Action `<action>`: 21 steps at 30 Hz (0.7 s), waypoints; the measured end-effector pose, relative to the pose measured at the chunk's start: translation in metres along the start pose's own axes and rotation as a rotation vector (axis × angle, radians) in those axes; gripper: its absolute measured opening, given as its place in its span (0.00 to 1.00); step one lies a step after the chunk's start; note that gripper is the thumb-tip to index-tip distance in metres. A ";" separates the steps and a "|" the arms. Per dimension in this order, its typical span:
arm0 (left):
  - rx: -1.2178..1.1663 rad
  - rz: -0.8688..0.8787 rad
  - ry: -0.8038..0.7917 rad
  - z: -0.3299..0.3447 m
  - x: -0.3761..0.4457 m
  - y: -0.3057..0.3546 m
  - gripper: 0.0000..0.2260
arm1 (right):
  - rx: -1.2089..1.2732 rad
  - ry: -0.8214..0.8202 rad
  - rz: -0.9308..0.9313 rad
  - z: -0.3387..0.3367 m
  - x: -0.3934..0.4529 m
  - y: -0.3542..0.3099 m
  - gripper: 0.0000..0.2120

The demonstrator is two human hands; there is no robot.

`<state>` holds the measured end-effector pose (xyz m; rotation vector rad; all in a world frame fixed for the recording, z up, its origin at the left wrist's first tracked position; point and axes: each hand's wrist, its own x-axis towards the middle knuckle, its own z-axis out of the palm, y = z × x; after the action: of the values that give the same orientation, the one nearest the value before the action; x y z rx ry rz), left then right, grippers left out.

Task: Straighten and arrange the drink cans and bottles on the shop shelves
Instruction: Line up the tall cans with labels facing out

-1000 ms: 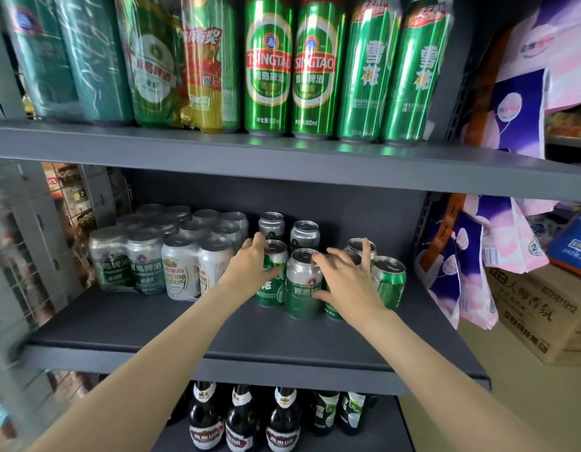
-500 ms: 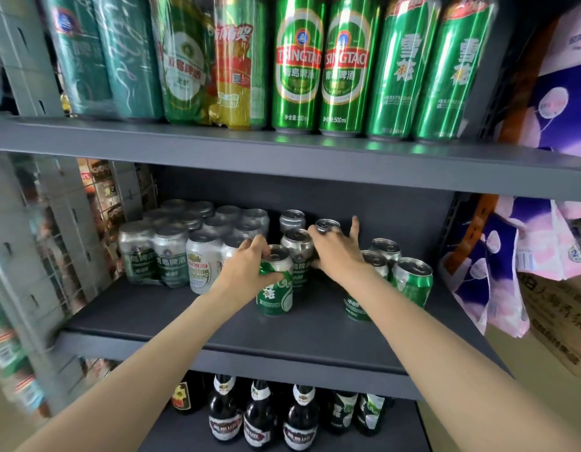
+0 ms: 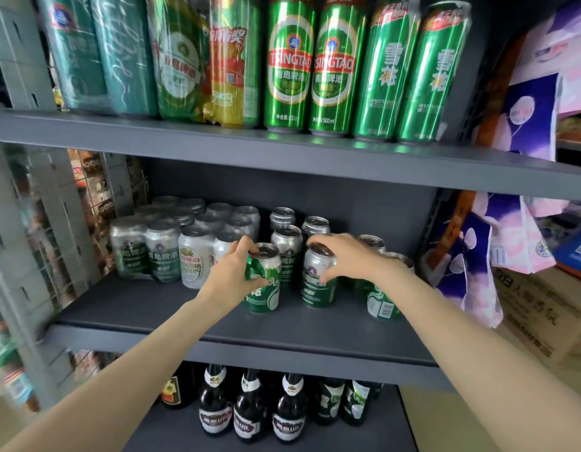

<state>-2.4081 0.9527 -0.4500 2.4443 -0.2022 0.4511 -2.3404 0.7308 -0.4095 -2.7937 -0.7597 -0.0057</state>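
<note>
The left hand [image 3: 232, 276] grasps a green can [image 3: 264, 282], fingers curled over its rim and thumb round its side; the can stands on the middle shelf [image 3: 217, 316], near the front. The right hand [image 3: 343, 256] grasps a silver-and-green can [image 3: 317, 282] from above, fingertips round its top; this can stands on the same shelf, just beside the green one. Just past and between the two hands stand three more silver cans [image 3: 287, 243], upright. Under the right wrist another green can [image 3: 382, 303] stands, half hidden by the forearm. Left of the left hand sit wrapped packs of cans [image 3: 158, 249], touching each other. On the shelf above the hands stand tall green cans [image 3: 310, 65] in a row. On the shelf below the arms stand dark bottles [image 3: 250, 409]. Right of the right arm hang purple and pink packets [image 3: 465, 265].
</note>
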 end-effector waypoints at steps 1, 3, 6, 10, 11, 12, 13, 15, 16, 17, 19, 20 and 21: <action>0.009 0.005 -0.012 -0.002 -0.002 -0.001 0.21 | 0.037 0.007 -0.014 0.004 0.006 -0.009 0.37; 0.021 0.013 -0.024 -0.006 -0.005 -0.002 0.21 | 0.094 0.029 -0.057 0.012 0.017 -0.027 0.35; 0.045 0.018 -0.028 -0.010 -0.009 -0.001 0.22 | 0.127 0.074 -0.087 0.021 0.023 -0.040 0.32; 0.040 0.033 -0.053 -0.008 -0.014 0.007 0.23 | 0.044 0.070 -0.050 0.013 0.006 -0.022 0.32; 0.039 0.047 -0.061 -0.006 -0.016 0.011 0.23 | 0.022 0.109 -0.041 0.006 -0.003 -0.013 0.29; 0.037 0.060 -0.070 -0.003 -0.017 0.015 0.23 | 0.012 0.162 -0.025 -0.001 -0.012 -0.003 0.26; 0.032 0.074 -0.079 0.000 -0.018 0.021 0.23 | 0.009 0.214 0.006 -0.008 -0.022 0.008 0.23; 0.021 0.106 -0.101 0.011 -0.018 0.035 0.23 | -0.002 0.279 0.101 -0.017 -0.039 0.030 0.20; 0.026 0.131 -0.116 0.017 -0.018 0.042 0.23 | -0.001 0.274 0.162 -0.020 -0.047 0.039 0.20; 0.040 0.161 -0.128 0.024 -0.017 0.050 0.23 | 0.013 0.247 0.227 -0.021 -0.054 0.046 0.21; 0.066 0.212 -0.150 0.036 -0.013 0.062 0.23 | 0.044 0.180 0.333 -0.021 -0.067 0.056 0.25; 0.072 0.226 -0.163 0.042 -0.010 0.068 0.23 | 0.048 0.162 0.365 -0.020 -0.073 0.059 0.27; 0.079 0.237 -0.171 0.046 -0.006 0.073 0.23 | 0.042 0.159 0.386 -0.018 -0.077 0.061 0.28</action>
<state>-2.4197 0.8674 -0.4452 2.5490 -0.5602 0.3562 -2.3754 0.6369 -0.4119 -2.8086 -0.1751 -0.1388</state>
